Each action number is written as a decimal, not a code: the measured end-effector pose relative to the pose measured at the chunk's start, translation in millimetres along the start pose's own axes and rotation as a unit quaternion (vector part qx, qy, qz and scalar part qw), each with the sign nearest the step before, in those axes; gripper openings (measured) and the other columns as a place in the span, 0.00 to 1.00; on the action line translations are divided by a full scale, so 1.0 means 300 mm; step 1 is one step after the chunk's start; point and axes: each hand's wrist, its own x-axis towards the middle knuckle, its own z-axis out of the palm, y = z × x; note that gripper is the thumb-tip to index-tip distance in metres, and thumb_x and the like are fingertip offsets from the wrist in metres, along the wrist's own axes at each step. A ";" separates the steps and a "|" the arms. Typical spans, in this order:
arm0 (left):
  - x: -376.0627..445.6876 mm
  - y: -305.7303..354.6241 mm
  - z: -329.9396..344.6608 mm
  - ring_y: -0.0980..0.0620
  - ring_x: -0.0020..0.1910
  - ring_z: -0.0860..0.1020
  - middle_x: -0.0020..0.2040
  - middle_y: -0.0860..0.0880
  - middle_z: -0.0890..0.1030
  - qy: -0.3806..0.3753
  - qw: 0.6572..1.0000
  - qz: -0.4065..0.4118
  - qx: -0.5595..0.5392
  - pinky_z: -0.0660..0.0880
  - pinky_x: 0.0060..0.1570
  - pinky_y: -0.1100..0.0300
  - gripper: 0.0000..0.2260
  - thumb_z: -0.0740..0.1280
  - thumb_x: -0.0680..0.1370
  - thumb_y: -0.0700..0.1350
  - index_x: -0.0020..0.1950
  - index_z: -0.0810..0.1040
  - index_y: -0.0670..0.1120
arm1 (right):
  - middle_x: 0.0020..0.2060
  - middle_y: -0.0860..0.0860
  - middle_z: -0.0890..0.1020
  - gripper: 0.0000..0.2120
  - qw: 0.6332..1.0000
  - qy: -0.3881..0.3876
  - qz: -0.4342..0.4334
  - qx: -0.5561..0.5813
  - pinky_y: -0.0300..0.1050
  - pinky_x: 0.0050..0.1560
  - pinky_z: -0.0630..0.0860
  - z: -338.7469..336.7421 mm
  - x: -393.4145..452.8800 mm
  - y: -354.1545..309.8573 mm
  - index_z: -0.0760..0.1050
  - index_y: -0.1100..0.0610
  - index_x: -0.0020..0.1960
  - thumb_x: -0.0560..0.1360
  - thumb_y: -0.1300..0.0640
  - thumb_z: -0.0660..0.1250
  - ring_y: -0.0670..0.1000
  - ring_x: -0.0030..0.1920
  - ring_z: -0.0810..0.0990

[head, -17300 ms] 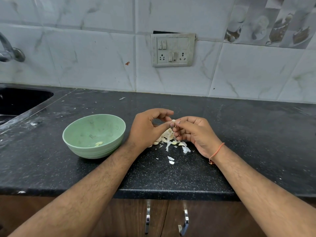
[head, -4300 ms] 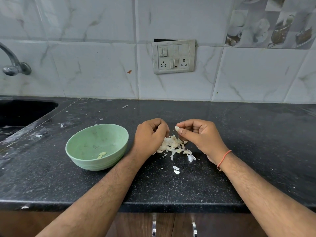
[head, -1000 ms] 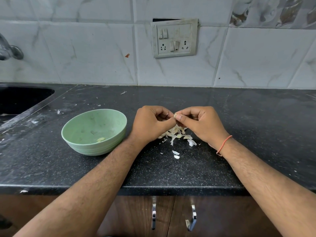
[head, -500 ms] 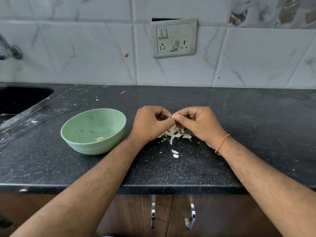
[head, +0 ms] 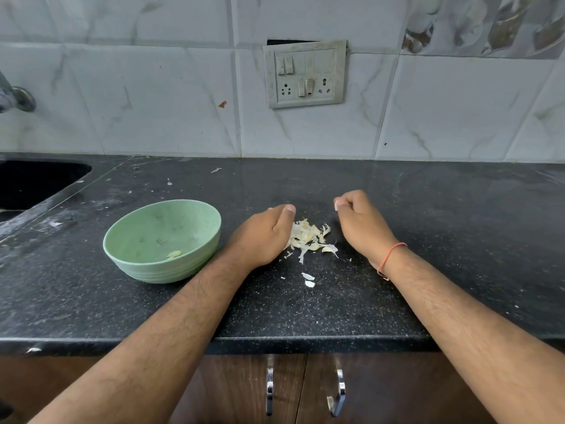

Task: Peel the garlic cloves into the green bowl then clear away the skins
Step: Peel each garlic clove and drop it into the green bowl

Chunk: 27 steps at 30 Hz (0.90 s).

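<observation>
The green bowl (head: 159, 272) stands on the black counter, left of my hands, with one peeled garlic clove (head: 174, 254) in it. A pile of garlic skins (head: 308, 237) lies between my hands. My left hand (head: 263, 235) rests on the counter against the pile's left side, thumb forward; its fingers curl out of sight under it. My right hand (head: 362, 226) hovers to the right of the pile with curled fingers, and a small pale piece, seemingly a garlic clove (head: 336, 205), shows at its fingertips.
Two loose bits of skin (head: 308, 280) lie nearer me than the pile. A dark sink (head: 30, 185) is sunk into the counter at far left under a tap (head: 15, 99). A switch plate (head: 305, 75) is on the tiled wall. The counter's front edge (head: 305, 342) runs above cabinet handles.
My hands, joined at the fingertips over the pile half a second ago, have pulled apart. The left dropped beside the skins and the right moved right.
</observation>
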 end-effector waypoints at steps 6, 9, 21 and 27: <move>0.027 -0.021 0.013 0.59 0.64 0.81 0.61 0.58 0.86 0.004 0.987 0.045 -0.157 0.73 0.70 0.52 0.27 0.48 0.86 0.65 0.66 0.84 0.58 | 0.55 0.52 0.84 0.08 0.988 -0.131 -0.072 0.036 0.55 0.57 0.77 0.017 -0.028 -0.030 0.75 0.48 0.56 0.88 0.49 0.58 0.52 0.52 0.80; 0.030 0.000 0.006 0.59 0.57 0.82 0.48 0.57 0.89 0.053 0.978 0.036 -0.200 0.74 0.68 0.52 0.24 0.50 0.89 0.58 0.62 0.86 0.54 | 0.54 0.58 0.85 0.08 0.984 -0.132 -0.079 0.087 0.53 0.52 0.75 0.013 -0.042 -0.038 0.76 0.47 0.54 0.87 0.47 0.60 0.53 0.49 0.77; 0.046 -0.018 0.034 0.53 0.35 0.84 0.42 0.53 0.88 0.095 0.967 0.075 -0.223 0.81 0.40 0.53 0.03 0.71 0.81 0.45 0.52 0.85 0.52 | 0.51 0.52 0.89 0.05 0.962 -0.096 -0.072 0.246 0.57 0.61 0.83 0.041 -0.016 -0.016 0.81 0.58 0.57 0.85 0.59 0.67 0.53 0.56 0.87; 0.041 -0.024 0.034 0.61 0.39 0.85 0.42 0.59 0.87 0.135 0.969 0.110 -0.175 0.80 0.42 0.63 0.05 0.79 0.76 0.47 0.50 0.87 0.52 | 0.47 0.54 0.89 0.03 0.964 -0.071 -0.102 0.236 0.52 0.53 0.85 0.057 0.006 -0.027 0.88 0.56 0.52 0.79 0.59 0.75 0.51 0.50 0.87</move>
